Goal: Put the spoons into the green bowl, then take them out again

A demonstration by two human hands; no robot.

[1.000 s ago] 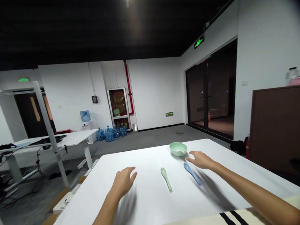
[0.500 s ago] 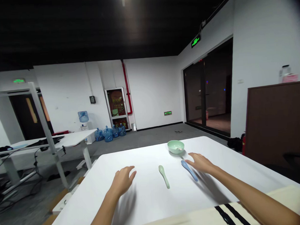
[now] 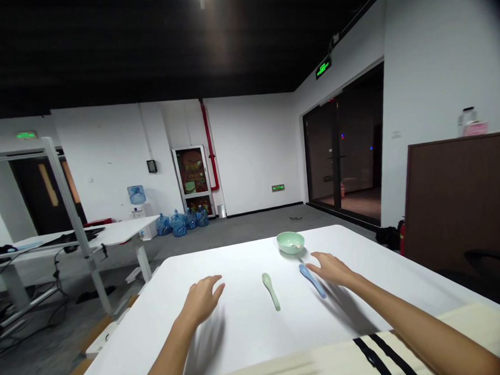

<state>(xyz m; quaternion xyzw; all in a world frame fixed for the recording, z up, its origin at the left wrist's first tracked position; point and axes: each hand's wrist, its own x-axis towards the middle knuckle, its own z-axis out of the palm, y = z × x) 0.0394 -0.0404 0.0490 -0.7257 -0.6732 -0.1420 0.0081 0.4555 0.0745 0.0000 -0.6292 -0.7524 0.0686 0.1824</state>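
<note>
A light green spoon [image 3: 271, 291] lies on the white table [image 3: 240, 342] between my two hands. To its right is a blue spoon [image 3: 312, 281], angled the same way. My right hand [image 3: 328, 268] hovers just beside the blue spoon, fingers apart, holding nothing. Farther back stands a green bowl [image 3: 290, 244] with something small and pale inside that I cannot make out. My left hand [image 3: 203, 300] is over the left part of the table, thumb and fingers apart and nothing in them; the green spoon is the nearest thing to it.
A second white table [image 3: 123, 231] with cables and a metal frame post [image 3: 68, 201] stands to the left. Several blue water bottles [image 3: 178, 224] sit on the floor by the far wall. At the right is a brown cabinet [image 3: 461, 200].
The whole view has shifted slightly, so everything appears a little farther left. Both hands keep their open pose, and the spoons and bowl stay where they were on the table.
</note>
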